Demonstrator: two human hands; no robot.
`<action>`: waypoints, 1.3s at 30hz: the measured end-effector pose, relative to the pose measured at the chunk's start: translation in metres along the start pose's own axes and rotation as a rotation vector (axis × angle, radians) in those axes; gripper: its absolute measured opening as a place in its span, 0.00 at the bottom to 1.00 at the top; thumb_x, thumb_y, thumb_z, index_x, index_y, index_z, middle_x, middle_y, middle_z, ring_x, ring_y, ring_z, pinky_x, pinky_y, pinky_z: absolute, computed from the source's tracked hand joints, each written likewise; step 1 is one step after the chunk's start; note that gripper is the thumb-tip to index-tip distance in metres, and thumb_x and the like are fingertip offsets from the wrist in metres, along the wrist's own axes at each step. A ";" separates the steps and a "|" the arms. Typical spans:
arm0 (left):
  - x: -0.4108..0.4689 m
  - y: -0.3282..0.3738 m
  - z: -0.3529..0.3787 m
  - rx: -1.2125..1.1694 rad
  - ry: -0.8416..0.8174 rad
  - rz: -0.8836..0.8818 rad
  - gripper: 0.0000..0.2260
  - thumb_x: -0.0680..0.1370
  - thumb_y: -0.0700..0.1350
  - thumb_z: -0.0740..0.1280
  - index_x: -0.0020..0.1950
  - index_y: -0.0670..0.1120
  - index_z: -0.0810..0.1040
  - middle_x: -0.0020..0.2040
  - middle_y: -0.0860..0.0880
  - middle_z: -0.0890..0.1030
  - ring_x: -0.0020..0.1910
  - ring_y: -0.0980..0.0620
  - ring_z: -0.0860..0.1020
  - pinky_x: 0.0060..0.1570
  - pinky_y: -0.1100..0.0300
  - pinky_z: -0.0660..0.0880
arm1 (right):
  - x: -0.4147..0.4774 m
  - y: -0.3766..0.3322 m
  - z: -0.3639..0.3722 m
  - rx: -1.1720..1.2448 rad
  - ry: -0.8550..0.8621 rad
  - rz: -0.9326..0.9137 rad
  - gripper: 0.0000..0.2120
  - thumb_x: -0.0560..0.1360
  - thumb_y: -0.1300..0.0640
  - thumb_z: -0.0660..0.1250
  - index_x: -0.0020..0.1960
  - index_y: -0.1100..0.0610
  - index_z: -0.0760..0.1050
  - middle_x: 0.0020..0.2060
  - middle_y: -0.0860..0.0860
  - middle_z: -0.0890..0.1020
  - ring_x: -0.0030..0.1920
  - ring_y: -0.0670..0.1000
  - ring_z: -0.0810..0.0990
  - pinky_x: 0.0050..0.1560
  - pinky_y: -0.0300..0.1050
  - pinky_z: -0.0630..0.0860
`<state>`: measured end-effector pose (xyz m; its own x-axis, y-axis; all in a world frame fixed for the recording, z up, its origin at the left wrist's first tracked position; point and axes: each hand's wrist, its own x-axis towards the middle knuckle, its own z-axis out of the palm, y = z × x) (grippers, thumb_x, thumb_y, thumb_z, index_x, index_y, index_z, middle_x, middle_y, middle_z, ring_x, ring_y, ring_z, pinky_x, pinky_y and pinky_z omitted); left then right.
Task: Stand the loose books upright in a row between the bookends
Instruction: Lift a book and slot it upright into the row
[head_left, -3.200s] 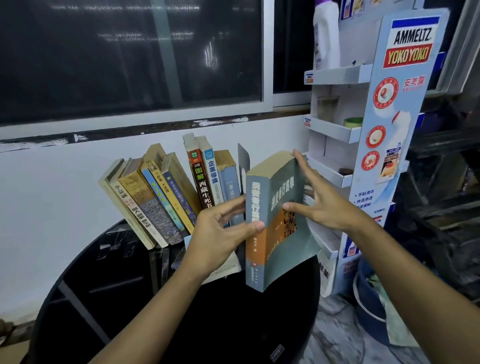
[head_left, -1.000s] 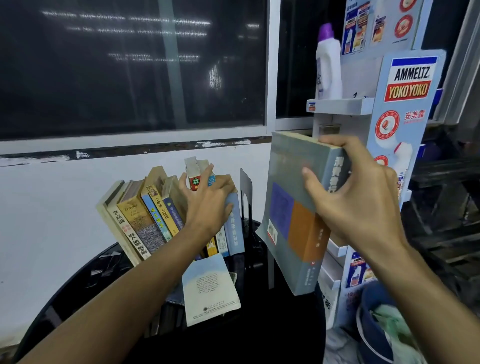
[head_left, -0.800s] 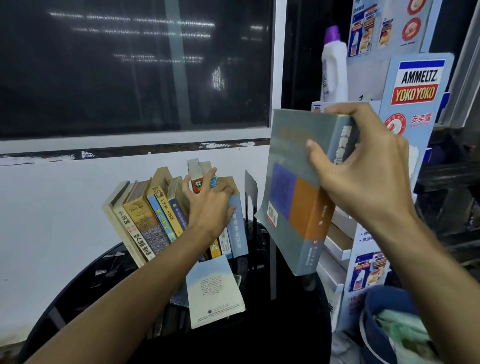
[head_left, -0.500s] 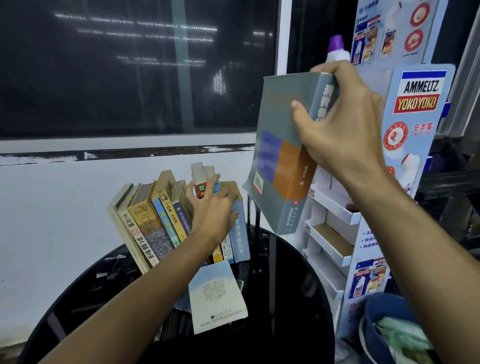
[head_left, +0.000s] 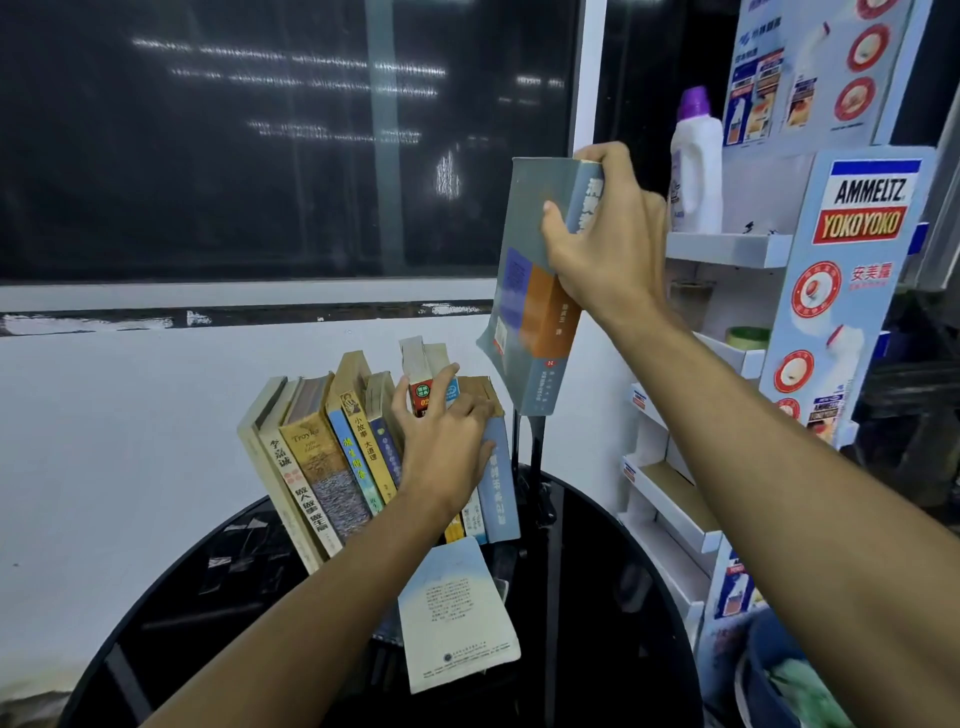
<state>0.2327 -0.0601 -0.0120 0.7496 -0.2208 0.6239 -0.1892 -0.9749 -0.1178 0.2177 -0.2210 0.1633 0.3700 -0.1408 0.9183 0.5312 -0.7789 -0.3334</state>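
A row of several books (head_left: 322, 467) stands on the round black table (head_left: 597, 597), leaning left. My left hand (head_left: 447, 441) presses flat on the spines at the row's right end. Just right of the row a thin black bookend (head_left: 519, 447) stands upright. My right hand (head_left: 608, 244) grips a thick grey book (head_left: 524, 312) with blue and orange patches by its top, in the air above the bookend, tilted. A pale blue-white book (head_left: 457, 613) lies flat on the table in front of the row.
A white display rack (head_left: 727, 249) with shelves stands close on the right and carries a white bottle (head_left: 696, 161) with a purple cap. A blue bin (head_left: 779, 675) sits on the floor below it. White wall and dark window lie behind the books.
My right hand has lifted the grey book higher and carried it left, from beside the rack to above the bookend. My left hand stays on the row.
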 end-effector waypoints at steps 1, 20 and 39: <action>0.000 -0.001 0.001 -0.005 0.004 -0.003 0.18 0.78 0.57 0.68 0.67 0.56 0.78 0.65 0.57 0.79 0.81 0.47 0.56 0.69 0.33 0.44 | 0.001 0.002 0.005 -0.001 -0.008 0.015 0.21 0.77 0.46 0.69 0.65 0.53 0.68 0.48 0.44 0.75 0.45 0.45 0.73 0.44 0.35 0.75; 0.000 -0.002 0.003 -0.130 0.026 -0.012 0.18 0.79 0.55 0.69 0.68 0.55 0.77 0.68 0.57 0.78 0.81 0.48 0.53 0.68 0.35 0.43 | 0.001 0.021 0.053 0.019 -0.055 0.069 0.23 0.77 0.46 0.70 0.67 0.53 0.68 0.56 0.50 0.80 0.47 0.45 0.73 0.36 0.23 0.63; -0.001 -0.005 0.001 -0.159 0.000 -0.022 0.17 0.79 0.55 0.68 0.68 0.54 0.77 0.68 0.56 0.77 0.81 0.49 0.50 0.70 0.34 0.44 | 0.007 0.043 0.047 -0.060 -0.116 0.165 0.23 0.78 0.46 0.69 0.67 0.52 0.66 0.59 0.51 0.78 0.51 0.46 0.69 0.46 0.39 0.69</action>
<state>0.2331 -0.0553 -0.0128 0.7548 -0.1998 0.6248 -0.2712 -0.9623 0.0198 0.2792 -0.2269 0.1450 0.5354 -0.2013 0.8202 0.4105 -0.7867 -0.4610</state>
